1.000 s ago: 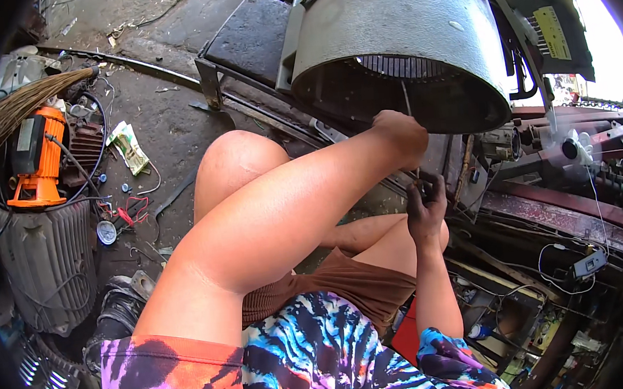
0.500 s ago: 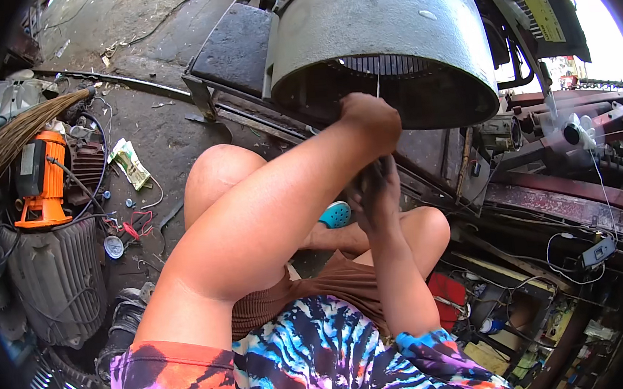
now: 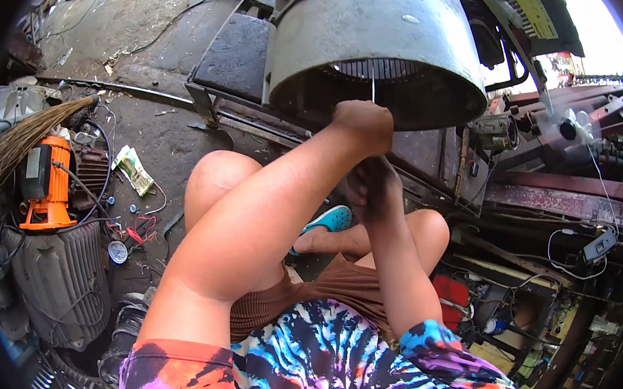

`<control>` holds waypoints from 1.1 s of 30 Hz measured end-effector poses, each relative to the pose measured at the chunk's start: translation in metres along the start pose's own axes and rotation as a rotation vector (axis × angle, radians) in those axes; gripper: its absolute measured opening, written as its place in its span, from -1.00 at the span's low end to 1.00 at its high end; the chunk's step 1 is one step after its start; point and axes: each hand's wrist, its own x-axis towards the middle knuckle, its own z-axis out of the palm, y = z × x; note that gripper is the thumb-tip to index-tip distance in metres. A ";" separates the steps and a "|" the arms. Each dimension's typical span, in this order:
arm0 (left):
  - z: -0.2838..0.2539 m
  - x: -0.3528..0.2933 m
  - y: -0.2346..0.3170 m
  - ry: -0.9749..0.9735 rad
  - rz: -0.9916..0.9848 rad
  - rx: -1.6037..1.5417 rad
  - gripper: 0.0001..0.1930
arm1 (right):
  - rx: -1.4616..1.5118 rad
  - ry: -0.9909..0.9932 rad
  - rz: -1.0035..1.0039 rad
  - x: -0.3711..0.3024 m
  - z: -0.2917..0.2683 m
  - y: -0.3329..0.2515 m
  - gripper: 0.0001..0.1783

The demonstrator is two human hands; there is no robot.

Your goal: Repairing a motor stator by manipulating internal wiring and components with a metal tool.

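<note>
A large grey cylindrical motor housing [image 3: 386, 24] lies on its side in front of me, its round mouth toward me. A ring of metal slots [image 3: 400, 69] lines its dark inside. My left hand [image 3: 366, 124] is closed at the lower lip of the mouth. From its fist a thin, straight metal rod [image 3: 373, 83] points up toward the slots; its far end is hard to make out. Just below, my right hand [image 3: 375, 188], darkly smudged, has its fingers curled. Whatever it holds, if anything, is hidden.
To the left are an orange motor [image 3: 51, 182], a straw broom [image 3: 32, 136] and a finned grey motor casing [image 3: 59, 287]. A small fan [image 3: 575, 127] stands at right, above a corded grey box [image 3: 599, 246]. Trays of parts [image 3: 519, 317] lie lower right.
Both hands have shifted slightly left and down in the picture, still one above the other. The view has moved a little, and more of my blue-shod foot shows.
</note>
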 end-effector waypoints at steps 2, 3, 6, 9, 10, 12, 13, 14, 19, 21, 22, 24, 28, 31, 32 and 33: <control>0.001 -0.001 0.002 -0.017 -0.020 -0.011 -0.79 | -0.061 0.011 0.072 -0.018 -0.011 0.001 -0.86; 0.002 -0.002 0.003 -0.026 -0.030 -0.018 -0.79 | -0.093 0.019 0.109 -0.021 -0.014 0.000 -0.86; 0.008 0.000 0.006 -0.036 -0.041 0.031 -0.78 | -0.082 -0.014 0.135 -0.011 -0.026 -0.013 -0.85; 0.014 0.010 0.015 0.025 -0.113 0.007 -0.81 | -0.057 -0.039 0.173 0.001 -0.043 -0.017 -0.85; 0.016 0.014 0.017 0.019 -0.148 0.008 -0.82 | 0.124 -0.092 0.252 0.007 -0.050 -0.016 -0.84; 0.016 0.025 0.023 -0.054 -0.157 0.031 -0.82 | 0.480 -0.185 0.397 0.017 -0.061 -0.018 -0.82; 0.017 0.028 0.022 -0.123 -0.156 0.056 -0.82 | 0.658 -0.229 0.468 0.021 -0.064 -0.017 -0.81; 0.016 0.029 0.019 -0.125 -0.165 0.053 -0.82 | 0.656 -0.228 0.477 0.022 -0.061 -0.014 -0.81; 0.014 0.027 0.015 -0.233 -0.187 0.119 -0.83 | 0.393 -0.235 0.191 0.020 -0.040 0.015 -0.77; 0.018 0.025 0.013 -0.191 -0.168 0.104 -0.84 | 0.183 -0.113 0.083 0.022 -0.040 0.021 -0.79; 0.020 0.024 0.013 -0.169 -0.158 0.096 -0.84 | 0.077 -0.051 0.028 0.023 -0.041 0.023 -0.80; 0.024 0.022 0.012 -0.142 -0.151 0.087 -0.84 | -0.034 0.006 -0.028 0.029 -0.044 0.033 -0.81; 0.035 0.024 0.016 -0.081 -0.111 0.087 -0.84 | -0.784 0.239 -0.839 0.053 -0.062 0.060 -0.78; 0.028 0.024 0.017 -0.064 -0.140 0.080 -0.84 | -0.461 0.025 -0.351 0.038 -0.067 0.015 -0.78; 0.026 0.024 0.018 -0.059 -0.154 0.077 -0.84 | -0.296 -0.075 -0.103 0.033 -0.069 -0.002 -0.77; 0.024 0.023 0.017 -0.056 -0.170 0.075 -0.84 | -0.127 -0.171 0.145 0.031 -0.069 -0.009 -0.77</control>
